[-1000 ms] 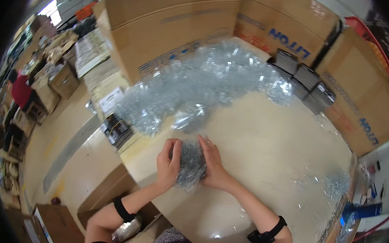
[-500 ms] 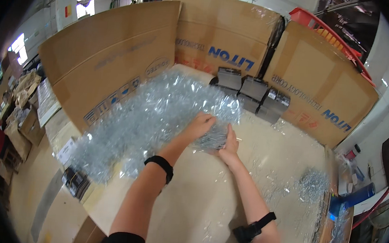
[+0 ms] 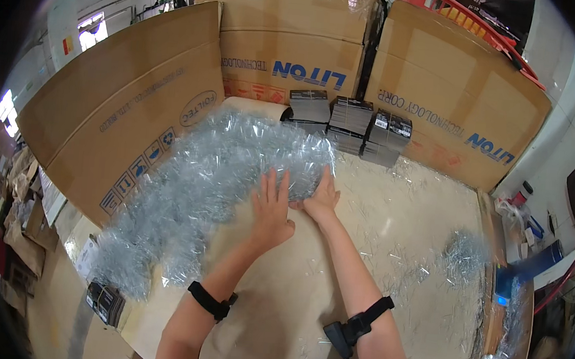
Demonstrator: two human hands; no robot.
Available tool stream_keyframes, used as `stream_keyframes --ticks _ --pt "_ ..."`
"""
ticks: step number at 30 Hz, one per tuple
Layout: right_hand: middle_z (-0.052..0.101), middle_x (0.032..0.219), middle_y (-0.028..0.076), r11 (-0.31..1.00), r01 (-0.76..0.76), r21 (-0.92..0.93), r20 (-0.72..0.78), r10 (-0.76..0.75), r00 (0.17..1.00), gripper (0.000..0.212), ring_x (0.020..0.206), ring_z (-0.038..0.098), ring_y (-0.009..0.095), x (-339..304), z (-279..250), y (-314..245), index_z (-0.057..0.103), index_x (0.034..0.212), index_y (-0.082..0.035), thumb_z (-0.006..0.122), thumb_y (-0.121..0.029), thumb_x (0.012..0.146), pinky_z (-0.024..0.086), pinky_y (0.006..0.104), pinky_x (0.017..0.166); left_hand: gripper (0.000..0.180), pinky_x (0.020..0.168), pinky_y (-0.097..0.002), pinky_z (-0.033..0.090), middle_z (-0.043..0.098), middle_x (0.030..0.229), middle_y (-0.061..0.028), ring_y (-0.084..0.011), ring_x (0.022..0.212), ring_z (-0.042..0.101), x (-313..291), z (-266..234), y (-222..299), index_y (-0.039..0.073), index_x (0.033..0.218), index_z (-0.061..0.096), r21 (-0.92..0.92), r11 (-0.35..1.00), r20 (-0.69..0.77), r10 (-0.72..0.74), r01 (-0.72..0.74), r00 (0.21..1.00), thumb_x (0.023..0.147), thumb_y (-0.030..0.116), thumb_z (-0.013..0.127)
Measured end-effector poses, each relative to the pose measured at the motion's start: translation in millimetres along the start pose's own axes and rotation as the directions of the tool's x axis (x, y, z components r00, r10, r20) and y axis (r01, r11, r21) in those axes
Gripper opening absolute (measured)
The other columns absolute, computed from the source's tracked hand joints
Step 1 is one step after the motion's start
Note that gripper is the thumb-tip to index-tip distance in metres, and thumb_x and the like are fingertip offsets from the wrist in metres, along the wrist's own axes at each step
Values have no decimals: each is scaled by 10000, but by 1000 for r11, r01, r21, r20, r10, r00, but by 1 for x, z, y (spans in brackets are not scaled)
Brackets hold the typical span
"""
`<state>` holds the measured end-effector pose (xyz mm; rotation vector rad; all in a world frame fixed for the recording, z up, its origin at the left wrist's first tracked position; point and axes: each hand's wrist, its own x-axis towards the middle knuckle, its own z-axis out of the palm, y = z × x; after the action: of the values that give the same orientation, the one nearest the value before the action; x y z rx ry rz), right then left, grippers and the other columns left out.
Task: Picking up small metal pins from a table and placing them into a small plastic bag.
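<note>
A long, fluffy heap of silver tinsel (image 3: 179, 178) curves across the table, from its left edge up to the back middle. At the heap's near right end, my left hand (image 3: 271, 212) lies with its fingers stretched out against the strands. My right hand (image 3: 319, 201) is beside it, fingers raised along the tinsel's right edge and thumb pointing toward the left hand. Both hands look open and hold nothing that I can see. A smaller clump of loose tinsel strands (image 3: 465, 257) sits at the table's right side.
Tall cardboard panels (image 3: 298, 38) wall the table's back and left. Banded stacks of dark cards (image 3: 351, 122) stand before them; another dark bundle (image 3: 105, 303) lies at the left edge. A blue tool (image 3: 530, 269) is at the right edge. A red basket (image 3: 462, 18) shows behind. Strand scraps litter the tabletop.
My left hand has drawn back toward me from the tinsel, its curled fingers now straightened. My right hand stays at the heap's end. The whole view has shifted slightly.
</note>
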<state>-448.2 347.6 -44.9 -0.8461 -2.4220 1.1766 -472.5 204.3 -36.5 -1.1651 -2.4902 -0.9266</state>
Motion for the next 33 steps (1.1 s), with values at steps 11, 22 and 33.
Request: stream_keyframes --ticks 11,22,33 --pt "219 1531 239 772 43 635 -127 50 991 864 1427 227 315 40 -37 36 122 1506 -15 632 -260 854 267 369 1124 889 1088 -648 156 151 1553 -199 -436 1428 127 39 -1 -20 228 1500 247 92 984 158 140 -155 977 765 168 743" --pt "382 1440 265 821 138 554 -219 -16 975 707 1353 359 374 69 30 13 340 1418 47 553 -410 923 303 391 1104 814 1086 -655 153 152 1548 -214 -428 1426 145 28 -28 -33 205 1472 330 309 915 265 180 -261 947 769 217 740" --pt "494 1337 261 923 206 326 -258 -122 958 572 1259 445 406 117 0 49 458 1316 68 572 -295 888 307 440 1093 682 1115 -628 145 259 1527 -156 -361 1424 210 14 -13 9 233 1403 440 389 701 413 447 -597 794 776 11 591"
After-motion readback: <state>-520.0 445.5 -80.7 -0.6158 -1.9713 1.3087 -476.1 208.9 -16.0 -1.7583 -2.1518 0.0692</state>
